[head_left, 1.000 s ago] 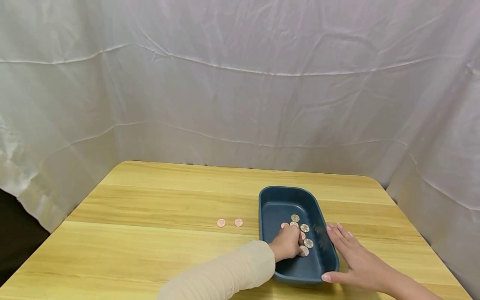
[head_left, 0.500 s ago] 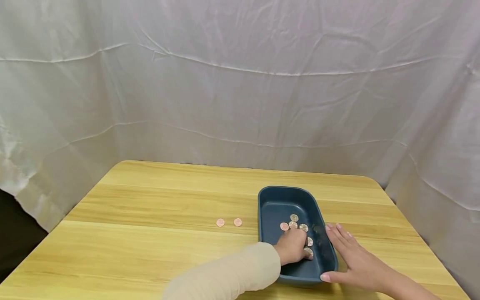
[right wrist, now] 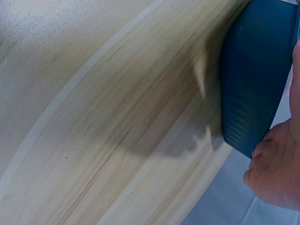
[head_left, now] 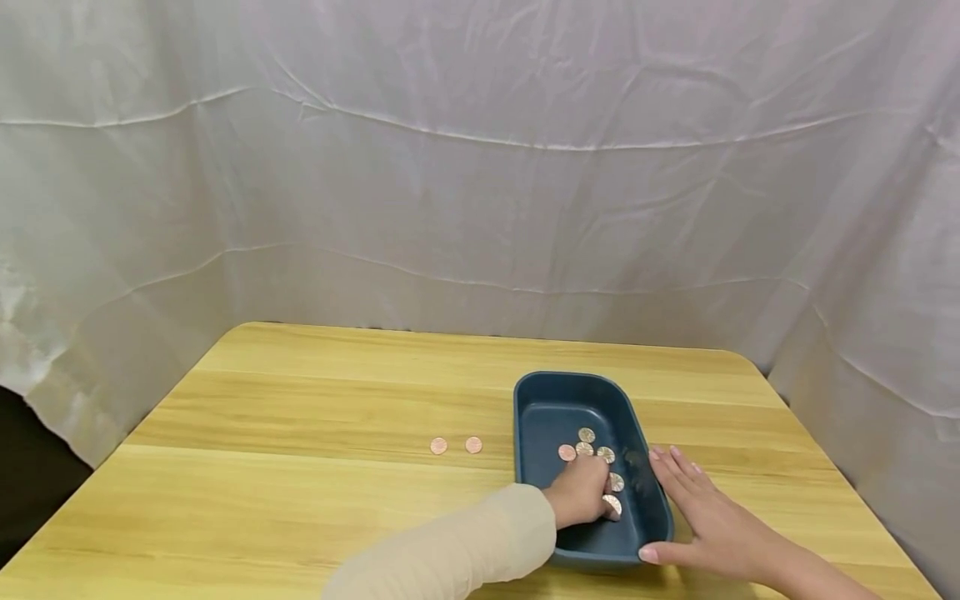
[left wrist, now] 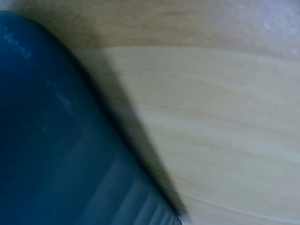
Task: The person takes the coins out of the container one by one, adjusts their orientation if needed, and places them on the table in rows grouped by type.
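Inside the blue tray, the left hand sits slightly farther right than a moment ago, and a copper coin that showed beside its fingers is now out of sight; probably the handling is under way, with none seen lifted clear. Its grip curls downward, fingertips hidden, so I cannot tell whether it pinches anything. About it lie 5 gold coins and 1 copper piece. Another 2 copper pieces lie apart on the tabletop, left of the tray. The right hand has its grip spread, straight fingers at the tray's side, thumb at its near corner. Yellowish striped wood forms the surface; wrinkled pale cloth hangs behind and at both sides.
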The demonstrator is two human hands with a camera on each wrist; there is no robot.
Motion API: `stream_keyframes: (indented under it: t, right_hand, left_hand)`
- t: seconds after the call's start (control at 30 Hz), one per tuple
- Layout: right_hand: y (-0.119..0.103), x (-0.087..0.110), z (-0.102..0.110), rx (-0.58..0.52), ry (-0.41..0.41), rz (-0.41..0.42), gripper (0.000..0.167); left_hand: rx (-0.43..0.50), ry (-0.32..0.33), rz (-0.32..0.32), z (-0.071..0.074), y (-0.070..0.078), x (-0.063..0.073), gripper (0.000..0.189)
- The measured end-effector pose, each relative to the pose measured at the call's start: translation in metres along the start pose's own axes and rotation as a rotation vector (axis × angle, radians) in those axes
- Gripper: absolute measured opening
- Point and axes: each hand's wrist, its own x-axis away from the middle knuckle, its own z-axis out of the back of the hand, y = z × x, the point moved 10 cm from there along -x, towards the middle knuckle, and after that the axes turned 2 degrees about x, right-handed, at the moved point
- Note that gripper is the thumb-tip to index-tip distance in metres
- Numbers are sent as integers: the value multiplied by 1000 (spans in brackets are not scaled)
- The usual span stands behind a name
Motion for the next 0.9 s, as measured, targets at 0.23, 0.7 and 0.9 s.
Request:
stream_keyframes:
  t: [0.23, 0.7, 0.9]
  right_hand:
    - [1, 0, -2, -15, -20, -18, 100]
    - [2, 0, -2, -62, -36, -18, 99]
    - [2, 1, -3, -65, -25, -17, 100]
  left_hand:
    - [74, 93, -91, 20, 4, 11, 34]
    - [617, 180, -70, 64, -5, 32, 14]
    - [605, 205, -103, 72, -12, 38, 13]
